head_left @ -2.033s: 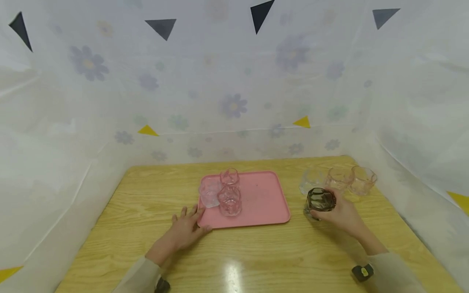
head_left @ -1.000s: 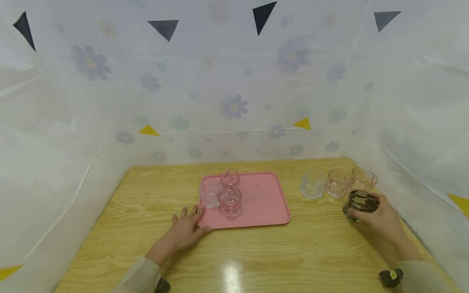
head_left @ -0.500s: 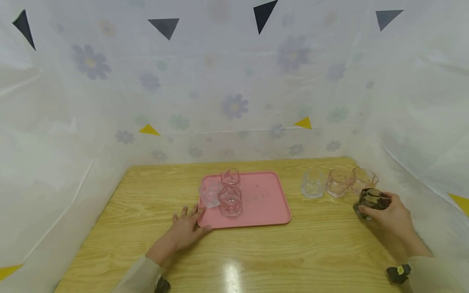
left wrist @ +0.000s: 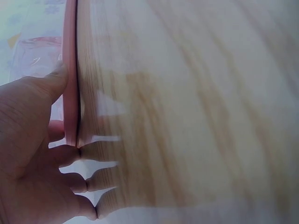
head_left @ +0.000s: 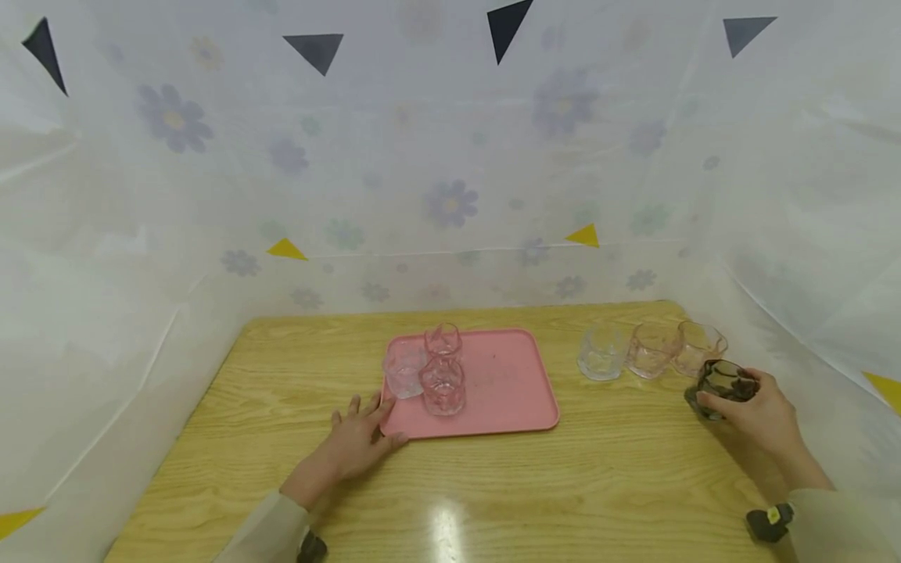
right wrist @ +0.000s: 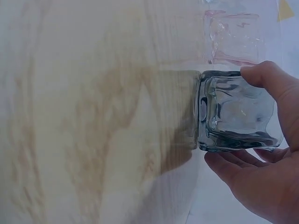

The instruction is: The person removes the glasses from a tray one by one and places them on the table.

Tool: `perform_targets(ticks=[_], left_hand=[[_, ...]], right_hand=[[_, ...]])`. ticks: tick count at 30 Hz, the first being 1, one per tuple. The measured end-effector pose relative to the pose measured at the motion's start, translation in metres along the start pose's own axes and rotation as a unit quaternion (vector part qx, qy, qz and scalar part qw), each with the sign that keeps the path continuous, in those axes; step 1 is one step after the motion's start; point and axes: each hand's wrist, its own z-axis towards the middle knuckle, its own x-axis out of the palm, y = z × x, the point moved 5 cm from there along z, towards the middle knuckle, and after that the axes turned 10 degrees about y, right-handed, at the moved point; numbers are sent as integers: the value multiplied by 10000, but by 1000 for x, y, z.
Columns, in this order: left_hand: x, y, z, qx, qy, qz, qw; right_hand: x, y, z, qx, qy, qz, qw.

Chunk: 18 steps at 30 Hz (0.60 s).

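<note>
**One curls, one lies spread at the table's two ends**

The right hand curls round a dark glass, thumb on one wall and fingers on the opposite one. From where I stand, the sideways hold looks chosen for control: it leaves the mouth uncovered and the base free to meet the wood flat. The glass looks upright, its base at the tabletop, in front of the rightmost pink glass with a slim gap between.

Across the table, the left hand has hold of nothing, its fingers fanned and loose. It rests at the near left corner of a pink tray, thumb against the front rim, apparently to keep the tray from sliding.

Beyond the right hand, the rightmost pink glass ends a row that runs left through a second pink glass to a clear glass. All three stand upright, mouths up, perhaps lined along the back so that the wood before them leaves room for the arm.

On the tray, another clear glass and two more pink ones, one at the back, one in front, cluster on the left half. The right half lies bare.

Behind everything hangs a flower-printed sheet.
</note>
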Motion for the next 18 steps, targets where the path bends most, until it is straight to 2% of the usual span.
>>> perform_targets(ticks=[4, 8, 18], left_hand=[[1, 0, 0, 0, 4, 27, 10000], [1, 0, 0, 1, 16, 33, 10000], [0, 0, 1, 9, 47, 0, 10000]], right_hand=[[0, -1, 0, 32, -27, 57, 10000], [-1, 5, 0, -102, -128, 143, 9998], [-6, 64, -4, -893, -775, -110, 9929]])
